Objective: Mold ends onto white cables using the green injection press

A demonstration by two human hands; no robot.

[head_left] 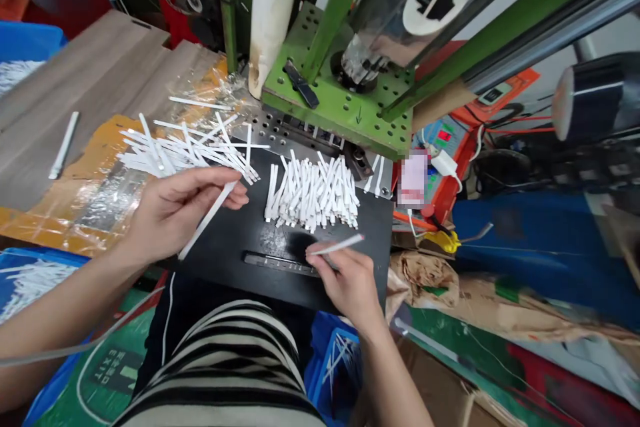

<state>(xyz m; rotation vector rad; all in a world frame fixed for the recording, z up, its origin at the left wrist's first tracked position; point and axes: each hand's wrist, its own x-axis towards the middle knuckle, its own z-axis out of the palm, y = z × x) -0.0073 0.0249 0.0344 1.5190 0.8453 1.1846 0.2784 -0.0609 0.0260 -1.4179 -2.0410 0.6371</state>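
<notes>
My left hand (185, 207) pinches a thin white strip (207, 221) that slants down toward the front of the black work surface (220, 257). A second white strip (343, 244) is gripped between the thumb and fingers of my right hand (350, 277), its far end pointing right. Just behind my left hand lies a loose heap of white strips (170, 150), crossing at many angles. A denser pile of white strips (315, 193) sits mid-surface, ahead of my right hand. Between the hands, near the front edge, is a narrow dark slotted bar (280, 263).
A green press frame (340, 113) stands behind the piles. To its right is an orange control box (445, 140) with cables. Blue bins of strips stand at left, one being a low bin (40, 280). A yellow-handled tool (443, 241) lies at right.
</notes>
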